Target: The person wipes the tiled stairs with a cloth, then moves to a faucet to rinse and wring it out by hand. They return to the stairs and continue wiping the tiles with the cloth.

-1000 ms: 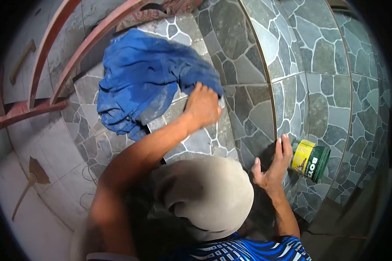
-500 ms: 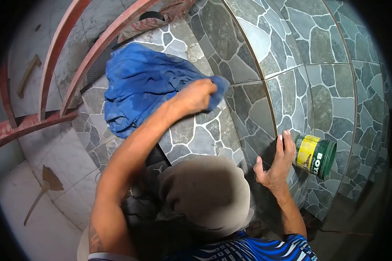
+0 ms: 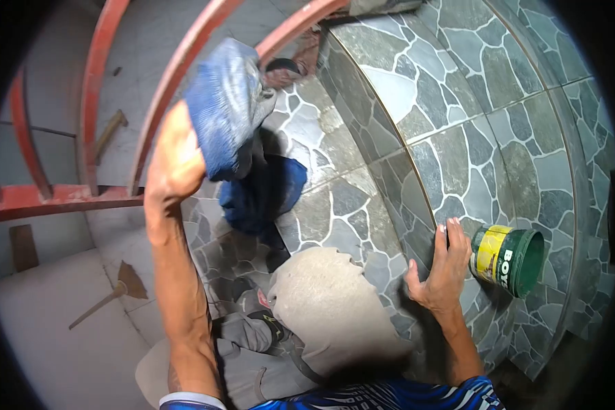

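My left hand (image 3: pixel 178 154) grips a crumpled blue cloth (image 3: pixel 222 102), raised near the red metal bars. The lower part of the cloth hangs down over the stone-patterned tiles (image 3: pixel 314 212). At the right, my right hand (image 3: pixel 441 270) rests with its fingers apart at the edge of a tiled step (image 3: pixel 451 157), holding nothing. Just beside its fingertips is a green tub (image 3: pixel 526 263) with a yellow label, tilted so its opening faces right.
Curved red metal bars (image 3: pixel 184 65) stand at the upper left. Beyond them are a wooden-handled tool (image 3: pixel 109 137) and a flat-bladed scraper (image 3: pixel 131 281) on the pale floor. My knee (image 3: pixel 335 301) is at the lower middle.
My left hand has lifted the blue cloth off the tiles and moved left and up in the view with it. My right hand stays beside the tub; the view has shifted somewhat.
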Demonstrator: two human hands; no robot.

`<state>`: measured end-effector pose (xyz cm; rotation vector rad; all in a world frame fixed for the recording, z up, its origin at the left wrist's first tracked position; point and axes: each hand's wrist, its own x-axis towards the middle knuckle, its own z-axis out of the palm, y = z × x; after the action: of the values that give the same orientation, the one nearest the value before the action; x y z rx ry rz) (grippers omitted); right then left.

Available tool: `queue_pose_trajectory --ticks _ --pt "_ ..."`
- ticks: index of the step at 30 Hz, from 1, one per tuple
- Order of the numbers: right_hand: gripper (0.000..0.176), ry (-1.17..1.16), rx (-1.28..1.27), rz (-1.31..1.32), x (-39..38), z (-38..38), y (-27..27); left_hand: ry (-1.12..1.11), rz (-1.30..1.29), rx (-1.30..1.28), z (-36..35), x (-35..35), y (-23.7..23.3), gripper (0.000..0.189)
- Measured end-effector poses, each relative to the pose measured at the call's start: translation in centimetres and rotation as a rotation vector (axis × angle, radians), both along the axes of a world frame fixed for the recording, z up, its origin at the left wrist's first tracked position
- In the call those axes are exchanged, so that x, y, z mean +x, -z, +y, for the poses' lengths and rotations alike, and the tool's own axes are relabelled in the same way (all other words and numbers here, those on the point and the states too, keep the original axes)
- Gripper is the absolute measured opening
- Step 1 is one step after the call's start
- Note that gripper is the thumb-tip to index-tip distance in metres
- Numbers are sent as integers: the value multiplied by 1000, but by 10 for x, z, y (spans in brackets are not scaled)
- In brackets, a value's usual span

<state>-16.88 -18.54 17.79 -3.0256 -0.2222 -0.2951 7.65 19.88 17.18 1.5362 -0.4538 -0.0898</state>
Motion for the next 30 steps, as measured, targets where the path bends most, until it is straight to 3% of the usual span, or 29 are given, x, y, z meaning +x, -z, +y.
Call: queue_pose_trajectory --ticks 3,7,8,10,12,16,21,24,25,26,28,29,30 --pt "80 -10 19 -26 -1 -1 0 -139 11 -95 12 7 -19 48" --pt "79 -18 30 -41 -2 -1 -1 -246 38 -251 -14 26 1 47" --pt "79 -16 32 -49 -2 -2 0 -228 -65 -125 -25 24 6 47" --pt "79 -11 28 -44 -2 -2 0 -347 -933 1074 -47 15 -17 42" --pt "78 -3 29 -38 -5 -3 -2 -140 -685 1059 -71 -3 -40 39" --pt "78 -19 37 -61 -2 -3 -2 24 169 -175 -61 4 26 43" --pt "78 -19 45 -69 -2 -4 -3 155 586 -486 -57 6 14 53" --pt "78 -21 54 -78 -2 -4 -2 165 -395 547 -58 3 34 51" --pt "78 -19 59 -77 -2 -3 -2 -16 -396 754 -72 -11 43 54" --pt "78 -19 61 -75 -2 -4 -3 35 -336 938 -76 -19 48 54" --pt "78 -22 54 -78 -2 -4 -2 43 -449 583 -91 -25 67 53" --pt "78 -23 50 -76 -3 -4 -1 67 -419 451 -95 -26 77 41" --pt "78 -25 48 -76 -3 -5 -1 73 -101 193 -100 -32 81 39"
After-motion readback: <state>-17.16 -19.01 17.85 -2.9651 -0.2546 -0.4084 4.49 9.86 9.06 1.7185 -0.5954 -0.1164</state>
